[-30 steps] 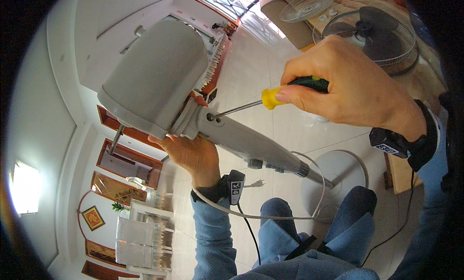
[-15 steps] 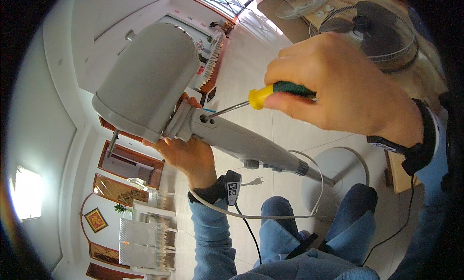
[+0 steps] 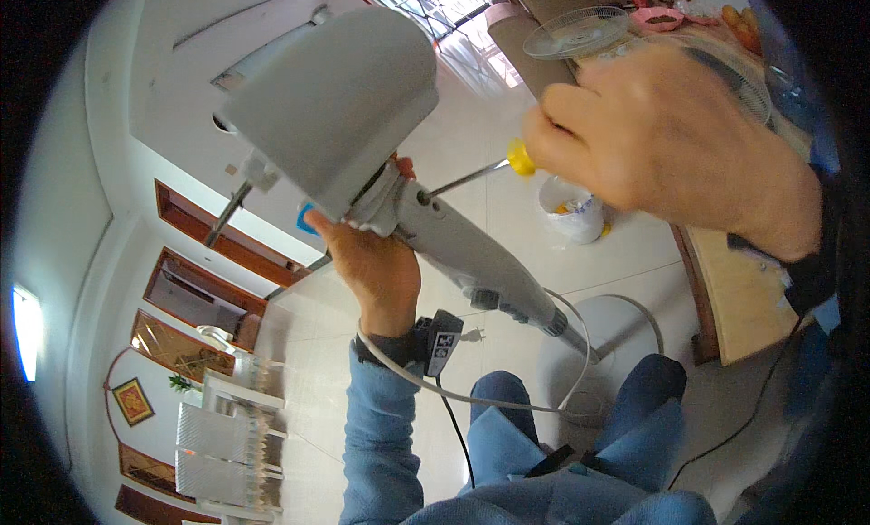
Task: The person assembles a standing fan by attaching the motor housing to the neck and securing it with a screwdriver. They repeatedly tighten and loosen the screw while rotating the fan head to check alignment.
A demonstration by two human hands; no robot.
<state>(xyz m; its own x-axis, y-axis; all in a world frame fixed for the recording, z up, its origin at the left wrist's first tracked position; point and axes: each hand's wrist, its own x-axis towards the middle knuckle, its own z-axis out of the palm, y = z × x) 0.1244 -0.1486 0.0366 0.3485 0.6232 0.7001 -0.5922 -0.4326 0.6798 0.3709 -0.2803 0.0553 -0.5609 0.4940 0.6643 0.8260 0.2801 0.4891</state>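
My right hand (image 3: 625, 131), motion-blurred, is clenched round the handle of a screwdriver (image 3: 519, 157); the yellow collar pokes out past my fingers, the rest of the handle is hidden in my fist. Its metal shaft slants down leftward to one of two round holes in the grey neck (image 3: 471, 253) of a stand fan, the hole nearer the motor housing (image 3: 335, 108); can't tell how deep the tip sits. My left hand (image 3: 376, 271) is wrapped from below round the ribbed joint (image 3: 376, 203) between housing and neck, some fingertips showing on the far side. A small blue thing (image 3: 305, 219) sits just beside those left fingers, can't tell what. Fan is in front of me: housing upper left of centre, bare metal spindle (image 3: 227, 215) sticking out its front, neck running down past a dark knob (image 3: 485, 298) to a round pale base (image 3: 549, 357) on the floor just beyond my knees. Pale cord (image 3: 453, 398) loops across my left wrist and in front of the knees, plug (image 3: 473, 336) near the black wrist device (image 3: 442, 339). White bucket (image 3: 584, 224) on the floor below my right hand, near the wooden table (image 3: 752, 308). Upper right: a wire grille (image 3: 580, 33) and a pink bowl (image 3: 657, 19), both well apart from the fan neck.
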